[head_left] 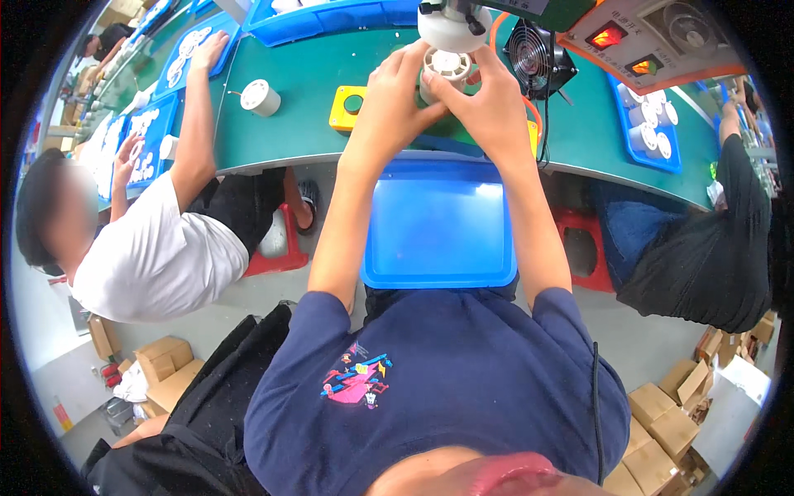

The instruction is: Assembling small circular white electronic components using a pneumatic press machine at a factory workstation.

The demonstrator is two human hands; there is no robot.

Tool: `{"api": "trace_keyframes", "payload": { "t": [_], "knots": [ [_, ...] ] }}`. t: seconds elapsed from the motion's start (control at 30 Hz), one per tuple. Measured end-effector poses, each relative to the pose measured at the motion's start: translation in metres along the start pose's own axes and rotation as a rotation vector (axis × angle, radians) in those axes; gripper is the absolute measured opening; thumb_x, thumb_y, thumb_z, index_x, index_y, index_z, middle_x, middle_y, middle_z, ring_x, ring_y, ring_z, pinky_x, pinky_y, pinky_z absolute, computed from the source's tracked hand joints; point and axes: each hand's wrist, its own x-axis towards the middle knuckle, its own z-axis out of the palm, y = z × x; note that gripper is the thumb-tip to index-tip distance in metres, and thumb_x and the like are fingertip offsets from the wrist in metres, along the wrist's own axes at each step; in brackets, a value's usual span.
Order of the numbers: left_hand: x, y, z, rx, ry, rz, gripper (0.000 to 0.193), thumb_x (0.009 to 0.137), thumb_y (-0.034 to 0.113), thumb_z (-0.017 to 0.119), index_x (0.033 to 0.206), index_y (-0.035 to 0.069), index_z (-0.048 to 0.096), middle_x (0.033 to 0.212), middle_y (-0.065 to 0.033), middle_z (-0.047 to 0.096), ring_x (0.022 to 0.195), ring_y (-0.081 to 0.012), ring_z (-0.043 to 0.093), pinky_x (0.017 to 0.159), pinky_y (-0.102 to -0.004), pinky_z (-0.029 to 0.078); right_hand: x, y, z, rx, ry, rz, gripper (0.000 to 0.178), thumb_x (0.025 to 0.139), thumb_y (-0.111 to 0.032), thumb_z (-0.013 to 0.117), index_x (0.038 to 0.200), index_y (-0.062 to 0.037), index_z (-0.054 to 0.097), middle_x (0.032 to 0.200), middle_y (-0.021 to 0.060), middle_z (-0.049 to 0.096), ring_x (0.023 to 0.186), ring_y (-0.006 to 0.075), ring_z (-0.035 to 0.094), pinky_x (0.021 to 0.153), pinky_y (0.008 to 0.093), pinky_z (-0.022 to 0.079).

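My left hand point(401, 97) and my right hand point(490, 101) reach forward over the green bench and close around a white round plastic part point(447, 64) with slots in its top. The fingers press on it from both sides, and the lower portion is hidden behind them. Just above the part hangs the white round head point(452, 31) of a bench machine; whether the two touch I cannot tell. Left of my wrist sits a yellow box with a dark green push button point(354, 104). Across my lap lies a blue plastic tray point(438, 240).
A small black fan point(533, 56) and a control box with lit red switches point(641, 45) stand to the right. Another white cylinder point(260, 97) is on the bench at left. Blue trays of white parts point(657, 153) flank me. Co-workers sit on both sides, one's hand point(211, 50) reaching over a tray.
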Motion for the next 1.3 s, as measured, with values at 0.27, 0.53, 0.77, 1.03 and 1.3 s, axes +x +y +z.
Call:
{"api": "trace_keyframes", "payload": {
  "t": [0.27,0.53,0.77,1.03,1.3],
  "knots": [
    [-0.065,-0.025,-0.053,0.184,0.165,-0.252,0.054,0.097,0.026,0.070,0.142,0.001,0.054,0.139,-0.0202,0.057,0.133,-0.0330,0.053,0.113,-0.0405,0.040,0.001,0.001,-0.003,-0.048,-0.007,-0.071,0.057,0.079,-0.039,0.083,0.120,-0.0030,0.066,0.107,0.0172,0.070,0.102,0.0359,0.067,0.089,0.0447,0.052],
    [-0.068,-0.050,-0.037,-0.463,0.288,-0.641,0.051,0.101,0.025,0.064,0.141,-0.005,0.053,0.137,-0.0167,0.061,0.127,-0.0225,0.056,0.111,-0.0322,0.041,-0.061,0.018,-0.038,-0.178,0.291,-0.115,0.031,0.089,-0.019,0.077,0.111,-0.0010,0.066,0.111,0.0176,0.066,0.109,0.0354,0.060,0.097,0.0465,0.048],
    [-0.062,-0.056,-0.028,-0.624,0.282,-0.698,0.044,0.098,0.013,0.063,0.137,-0.006,0.055,0.127,-0.0129,0.062,0.115,-0.0177,0.059,0.104,-0.0298,0.046,-0.091,0.051,-0.036,-0.267,0.212,-0.092,0.011,0.093,-0.009,0.070,0.098,0.0000,0.066,0.114,0.0166,0.068,0.110,0.0376,0.062,0.094,0.0465,0.050],
    [-0.059,-0.056,-0.023,-0.583,0.318,-0.705,0.043,0.096,0.011,0.063,0.135,-0.005,0.056,0.124,-0.0120,0.063,0.111,-0.0167,0.060,0.100,-0.0293,0.048,-0.095,0.055,-0.038,-0.468,0.288,-0.177,0.010,0.093,-0.010,0.068,0.090,-0.0011,0.064,0.115,0.0149,0.068,0.117,0.0394,0.060,0.096,0.0475,0.050],
    [-0.068,-0.053,-0.014,-0.496,0.407,-0.604,0.044,0.102,0.022,0.062,0.137,-0.005,0.056,0.131,-0.0138,0.062,0.120,-0.0192,0.058,0.106,-0.0318,0.044,-0.089,0.049,-0.042,-0.431,0.275,-0.134,0.009,0.092,-0.010,0.069,0.092,-0.0021,0.065,0.111,0.0155,0.068,0.110,0.0376,0.060,0.094,0.0470,0.049]
  ]
}}
